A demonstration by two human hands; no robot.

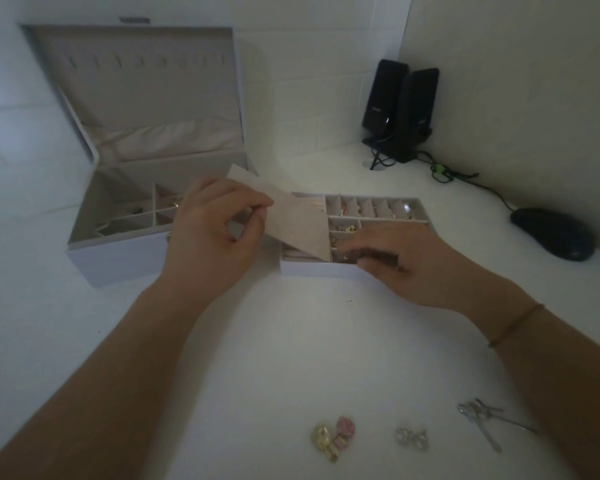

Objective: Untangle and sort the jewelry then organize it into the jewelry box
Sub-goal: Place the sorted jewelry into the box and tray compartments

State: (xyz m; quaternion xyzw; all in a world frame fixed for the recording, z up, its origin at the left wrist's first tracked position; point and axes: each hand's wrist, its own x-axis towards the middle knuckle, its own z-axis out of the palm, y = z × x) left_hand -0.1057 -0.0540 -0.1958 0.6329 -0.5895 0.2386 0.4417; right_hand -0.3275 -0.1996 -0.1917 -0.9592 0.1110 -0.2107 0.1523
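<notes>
2 hands at the tray (378,202): left hand (208,233) pinches a flap (291,220) tilted up, right hand (395,258) lies flat on compartments; sorting underway, loose jewelry (333,438) near the table edge likely goes in next.

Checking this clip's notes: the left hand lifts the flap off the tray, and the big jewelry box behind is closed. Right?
Not quite. The head view shows the jewelry box open, lid upright. The left hand does pinch the flap above the tray.
</notes>
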